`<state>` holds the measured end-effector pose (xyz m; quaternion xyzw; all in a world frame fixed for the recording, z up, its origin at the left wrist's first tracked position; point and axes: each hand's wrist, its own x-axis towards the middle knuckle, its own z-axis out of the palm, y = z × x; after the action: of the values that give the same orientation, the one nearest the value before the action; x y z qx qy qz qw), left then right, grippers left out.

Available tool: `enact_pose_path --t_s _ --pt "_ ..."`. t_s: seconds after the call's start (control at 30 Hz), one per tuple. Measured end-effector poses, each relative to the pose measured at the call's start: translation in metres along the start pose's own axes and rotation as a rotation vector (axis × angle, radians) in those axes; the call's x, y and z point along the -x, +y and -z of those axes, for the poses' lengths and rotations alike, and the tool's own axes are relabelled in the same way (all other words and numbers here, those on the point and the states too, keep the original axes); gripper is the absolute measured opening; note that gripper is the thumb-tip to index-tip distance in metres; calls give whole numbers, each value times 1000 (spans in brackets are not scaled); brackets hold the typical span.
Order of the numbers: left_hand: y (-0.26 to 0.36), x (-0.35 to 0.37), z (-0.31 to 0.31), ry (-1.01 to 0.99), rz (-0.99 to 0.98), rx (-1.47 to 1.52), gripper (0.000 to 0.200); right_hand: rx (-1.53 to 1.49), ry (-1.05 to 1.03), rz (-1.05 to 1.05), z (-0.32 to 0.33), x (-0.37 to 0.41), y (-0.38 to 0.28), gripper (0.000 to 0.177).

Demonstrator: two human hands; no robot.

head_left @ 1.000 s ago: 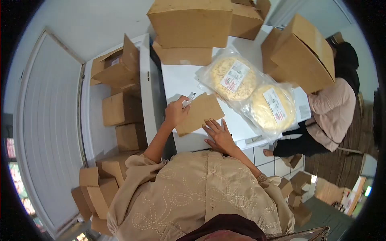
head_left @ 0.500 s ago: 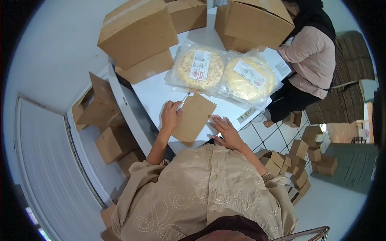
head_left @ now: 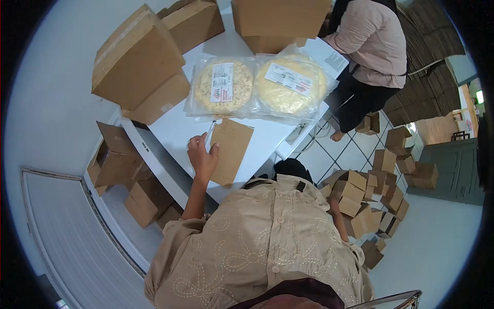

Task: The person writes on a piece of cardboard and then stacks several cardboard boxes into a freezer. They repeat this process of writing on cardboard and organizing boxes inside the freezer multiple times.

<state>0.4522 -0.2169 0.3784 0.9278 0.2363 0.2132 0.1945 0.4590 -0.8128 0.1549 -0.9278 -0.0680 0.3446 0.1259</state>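
Note:
My left hand (head_left: 202, 158) is at the left edge of a flat brown cardboard piece (head_left: 230, 154) on the white table (head_left: 177, 149), its fingers closed round a thin white pen-like object (head_left: 210, 133). My right hand (head_left: 334, 198) hangs low on the right, off the table, beside a small open cardboard box (head_left: 350, 193); its fingers are hidden. Beyond the cardboard piece lie two clear bags of round flat food, one speckled (head_left: 206, 85) and one pale yellow (head_left: 280, 100), both with white labels.
Large cardboard boxes (head_left: 136, 67) stand along the table's far and left sides. A co-worker in a pink top (head_left: 381, 49) is at the back right. Several small boxes (head_left: 393, 198) lie on the tiled floor (head_left: 332, 149) at right.
My right hand has left the table by the cardboard piece and moved down to the right beside the floor boxes. My left hand stays at the cardboard. The view has shifted.

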Motion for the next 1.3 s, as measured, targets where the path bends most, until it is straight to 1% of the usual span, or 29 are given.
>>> enact_pose_path --t_s 0.07,0.1,0.2,0.27,0.37,0.4,0.43,0.47,0.5,0.53,0.57,0.6,0.63,0.67,0.7,0.73,0.77,0.83,0.87,0.9,0.97,1.0,1.07,1.1,1.13,1.2,1.23,1.27,1.3 --pt "15 -2 1 93 -71 25 46 -350 50 -46 -48 15 -9 42" --pt "23 -1 -2 92 -92 24 46 -369 59 -50 -52 13 0 42" --pt "74 3 -15 147 -408 199 39 -401 -32 -45 -57 9 5 43" --pt "125 11 -28 63 -510 315 31 -465 -45 -103 -54 17 10 44" --pt "214 30 -66 -147 -498 443 20 -602 -49 -220 -47 32 38 46" --pt "243 36 -83 -244 -517 511 21 -649 -55 -250 -44 35 48 47" --pt "275 42 -99 -341 -529 565 22 -420 -91 -181 -44 30 67 47" --pt "309 45 -114 -386 -588 585 22 -428 -35 -195 -58 27 92 49" --pt "343 49 -126 -492 -668 600 22 -432 18 -201 -72 26 113 52" --pt "372 55 -137 -594 -741 605 22 -502 45 -314 -58 40 121 53" --pt "398 61 -148 -624 -781 606 22 -564 66 -422 -46 52 132 55" --pt "424 66 -161 -754 -816 577 24 -668 198 -555 -43 56 144 47" --pt "448 69 -177 -881 -853 545 26 -697 220 -583 -41 59 159 47" --pt "469 72 -194 -904 -891 553 26 -886 370 -692 -40 63 173 44" --pt "487 75 -211 -1018 -976 399 29 -1074 524 -800 -41 66 183 41" --pt "505 80 -224 -1125 -1056 235 33 -1115 629 -851 -40 71 193 36" --pt "523 86 -232 -1149 -1085 236 33 -1134 638 -882 -34 79 199 36" --pt "554 98 -246 -1292 -1313 -103 39 -1140 821 -974 -31 90 209 37" --pt "565 102 -258 -1353 -1367 -148 41 -1136 864 -996 -33 91 213 35" --pt "574 106 -271 -1360 -1393 -154 41 -1151 873 -1015 -37 93 214 35" --pt "598 108 -292 -1507 -1365 -222 41 -1286 872 -1090 -49 90 211 34" --pt "613 108 -301 -1480 -1455 -227 41 -1306 880 -1106 -57 87 208 32" --pt "645 108 -319 -1452 -1559 -269 41 -1418 853 -1225 -94 68 198 31" --pt "662 108 -330 -1417 -1637 -303 41 -1255 831 -1214 -114 58 192 28" --pt "677 109 -346 -1418 -1663 -308 41 -1054 842 -1064 -128 54 180 30" --pt "701 108 -388 -1547 -1692 -360 40 -1358 629 -1243 -96 48 161 29" --pt "708 105 -412 -1553 -1713 -370 40 -1379 615 -1293 -95 36 148 27" --pt "722 102 -441 -1626 -1693 -261 39 -1397 611 -1343 -83 23 147 26" --pt "732 98 -465 -1701 -1660 -154 37 -1447 336 -1414 -70 9 153 29"
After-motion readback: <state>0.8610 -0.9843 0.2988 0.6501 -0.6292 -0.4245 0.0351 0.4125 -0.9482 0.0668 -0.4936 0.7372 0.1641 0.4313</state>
